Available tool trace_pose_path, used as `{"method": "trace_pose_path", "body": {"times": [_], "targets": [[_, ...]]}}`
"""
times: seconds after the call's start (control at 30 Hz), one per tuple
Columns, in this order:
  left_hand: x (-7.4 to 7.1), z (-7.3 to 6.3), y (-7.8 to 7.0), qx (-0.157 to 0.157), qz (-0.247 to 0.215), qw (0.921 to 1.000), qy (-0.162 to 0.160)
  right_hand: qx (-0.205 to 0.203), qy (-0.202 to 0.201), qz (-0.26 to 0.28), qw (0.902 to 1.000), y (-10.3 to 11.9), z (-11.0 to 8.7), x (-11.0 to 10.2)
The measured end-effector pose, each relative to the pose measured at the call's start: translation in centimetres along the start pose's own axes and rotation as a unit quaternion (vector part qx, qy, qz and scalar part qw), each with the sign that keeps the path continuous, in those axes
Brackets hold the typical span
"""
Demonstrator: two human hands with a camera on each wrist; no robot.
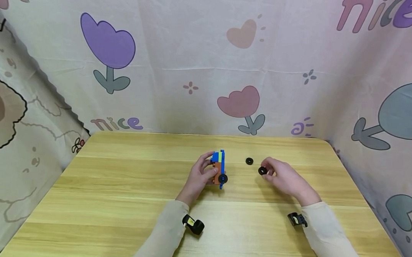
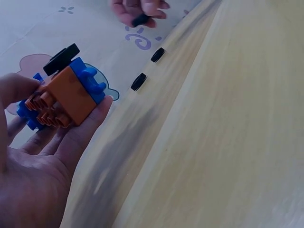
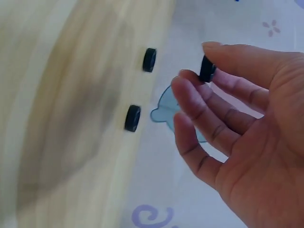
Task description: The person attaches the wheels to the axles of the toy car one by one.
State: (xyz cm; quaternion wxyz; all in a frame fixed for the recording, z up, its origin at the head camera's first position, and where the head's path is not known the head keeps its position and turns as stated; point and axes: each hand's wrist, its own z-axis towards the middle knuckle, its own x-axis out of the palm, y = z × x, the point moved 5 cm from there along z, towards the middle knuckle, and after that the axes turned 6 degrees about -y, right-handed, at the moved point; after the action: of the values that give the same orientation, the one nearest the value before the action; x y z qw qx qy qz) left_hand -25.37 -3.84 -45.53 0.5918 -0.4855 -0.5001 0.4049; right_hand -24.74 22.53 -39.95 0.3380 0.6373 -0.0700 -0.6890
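A toy brick vehicle (image 1: pixel 218 168) with a blue base, orange blocks and a blue block with a yellow-green part is held upright in my left hand (image 1: pixel 197 178). One black wheel (image 1: pixel 222 178) sits on its near end. In the left wrist view, orange studs (image 2: pixel 47 109) face the palm. My right hand (image 1: pixel 288 178) pinches a small black tyre (image 3: pixel 207 69) between thumb and fingertips, to the right of the vehicle. Two more black tyres, a nearer one (image 3: pixel 132 118) and a farther one (image 3: pixel 149 60), stand out on the tabletop in the right wrist view.
The wooden table (image 1: pixel 120 201) ends at a patterned cloth (image 1: pixel 181 66) behind and at both sides. Each wrist wears a black strapped device, one on the left (image 1: pixel 193 224) and one on the right (image 1: pixel 296 219).
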Motion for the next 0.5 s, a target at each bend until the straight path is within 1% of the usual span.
{"method": "trace_pose_path", "body": {"times": [0.17,0.4,0.5], "targets": [[0.1,0.0,0.0,-0.003,0.001,1.0000,0.001,-0.007,-0.014,0.005,0.9999,1.4,0.4,0.0],[0.4,0.0,-0.1,-0.006,-0.003,1.0000,0.006,-0.012,-0.015,0.044,0.9988,3.2,1.2,0.5],[0.4,0.1,-0.1,-0.009,0.001,0.9999,0.007,-0.022,-0.016,0.059,0.9979,4.1,1.5,0.8]]}}
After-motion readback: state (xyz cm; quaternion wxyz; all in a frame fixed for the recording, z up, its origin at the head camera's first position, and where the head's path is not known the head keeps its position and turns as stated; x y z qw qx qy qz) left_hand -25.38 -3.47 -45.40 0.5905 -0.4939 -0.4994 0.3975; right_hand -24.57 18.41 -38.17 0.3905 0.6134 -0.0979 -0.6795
